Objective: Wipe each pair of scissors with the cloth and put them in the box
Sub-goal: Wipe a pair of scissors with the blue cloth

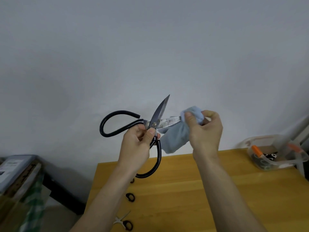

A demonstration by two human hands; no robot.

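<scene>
Hand [203, 131], cloth [177, 138], stained open scissors [156, 123]

Both hands are raised with forearms extended, the left hand [136, 144] closed in a grip, the right hand [204, 129] pinching.

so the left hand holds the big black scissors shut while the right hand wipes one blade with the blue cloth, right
Not quite: the big black scissors are held open, not shut. In the head view one blade points up while the other runs sideways into the blue cloth. The rest stands: the left hand holds them near the pivot and the right hand wipes one blade with the cloth.
</scene>
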